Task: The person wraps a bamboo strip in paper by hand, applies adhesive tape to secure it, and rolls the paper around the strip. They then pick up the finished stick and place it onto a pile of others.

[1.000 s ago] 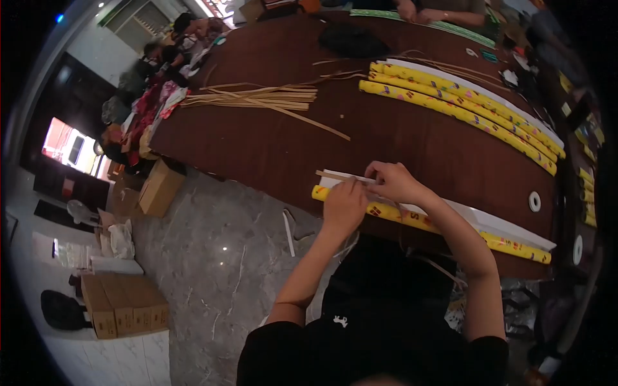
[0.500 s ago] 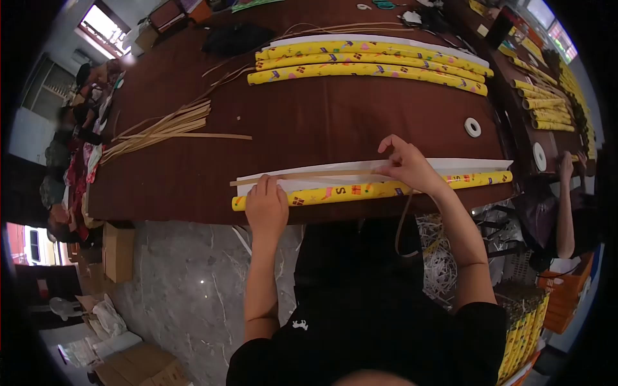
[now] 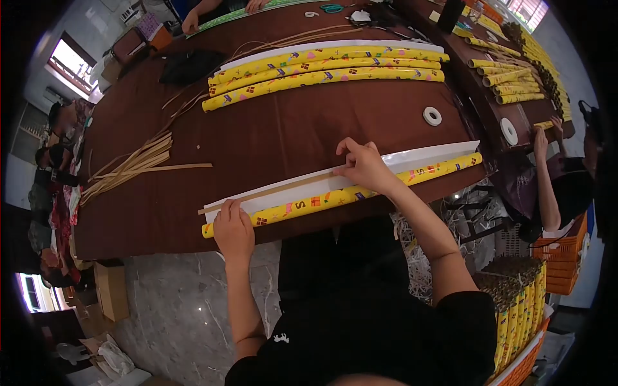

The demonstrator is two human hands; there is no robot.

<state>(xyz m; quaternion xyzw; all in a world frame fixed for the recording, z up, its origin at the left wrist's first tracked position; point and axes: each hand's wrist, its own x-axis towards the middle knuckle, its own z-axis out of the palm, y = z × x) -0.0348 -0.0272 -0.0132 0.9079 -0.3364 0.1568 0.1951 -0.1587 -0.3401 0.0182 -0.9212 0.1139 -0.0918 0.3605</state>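
Note:
In front of me a roll of yellow printed wrapping paper [image 3: 309, 204] lies along the table's near edge, its white underside [image 3: 402, 156] partly unrolled on the far side. Along that white flap runs a narrow tan strip [image 3: 277, 186]. My left hand [image 3: 234, 230] is closed over the roll's left end, its fingertips pressing on the strip and flap. Further right, my right hand [image 3: 365, 168] pinches the strip between thumb and fingers, the other fingers curled above. The forearm crosses over the roll and hides part of it.
Several yellow rolls [image 3: 322, 78] lie at the back, with a bundle of tan strips [image 3: 138, 164] to the left. A white tape roll [image 3: 432, 116] lies at right. Teal scissors [image 3: 332, 8] are at the far edge. Co-workers' hands [image 3: 544, 138] show at right and behind the table.
The view has turned, so the table and roll appear tilted. Another person's hands have come into view at the far edge. Both my hands keep their places along the roll.

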